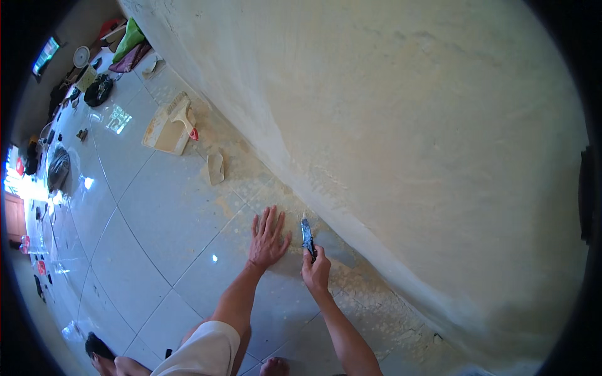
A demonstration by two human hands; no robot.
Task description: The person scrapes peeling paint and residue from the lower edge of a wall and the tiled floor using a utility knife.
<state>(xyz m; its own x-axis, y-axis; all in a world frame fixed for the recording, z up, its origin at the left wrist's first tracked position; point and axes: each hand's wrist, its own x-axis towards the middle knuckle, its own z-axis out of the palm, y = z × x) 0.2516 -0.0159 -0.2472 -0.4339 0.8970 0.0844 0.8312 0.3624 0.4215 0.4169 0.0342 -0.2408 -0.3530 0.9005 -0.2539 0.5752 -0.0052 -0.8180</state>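
Note:
My left hand lies flat on the dusty tiled floor, fingers spread, holding nothing. To its right, my right hand grips the handle of a small bladed tool, a scraper or utility knife; its exact kind is hard to tell. The blade points away from me, towards the foot of the plastered wall, its tip at or just above the powder-covered floor. Beyond my hands stands a piece of bent sandpaper or card. Farther off, a paintbrush with a red-tipped handle rests on a dusty tray or dustpan.
The wall runs diagonally along my right side. Pale dust and crumbs cover the floor along its base. Bags, cloths and scattered items lie at the far left. Another person is low down at the bottom left.

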